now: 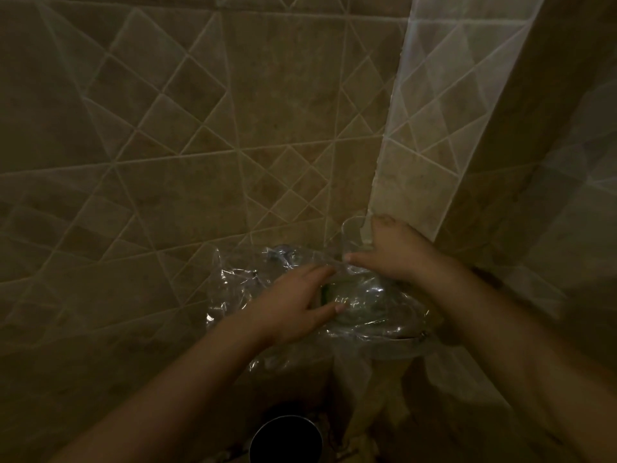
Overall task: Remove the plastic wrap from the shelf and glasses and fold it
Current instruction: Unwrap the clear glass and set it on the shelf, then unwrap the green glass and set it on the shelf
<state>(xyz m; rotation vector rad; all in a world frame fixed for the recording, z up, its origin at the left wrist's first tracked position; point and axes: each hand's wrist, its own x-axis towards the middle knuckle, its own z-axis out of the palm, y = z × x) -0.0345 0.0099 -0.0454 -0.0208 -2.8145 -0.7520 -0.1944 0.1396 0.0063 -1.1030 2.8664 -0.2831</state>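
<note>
my right hand (394, 252) holds a glass (354, 243) while my open left hand (293, 304) presses the plastic wrap (240, 279); next i should peel it off.

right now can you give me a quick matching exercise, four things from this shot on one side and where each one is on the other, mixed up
Things:
1. left hand
2. right hand
3. plastic wrap
4. dark round container

Places:
a. bottom edge of the view, below the shelf
b. at the clear glass in the tiled corner
c. crumpled and loose over the corner shelf
d. spread flat on top of the wrap, middle of the view

Pairs: 1-d, 2-b, 3-c, 4-a
</note>
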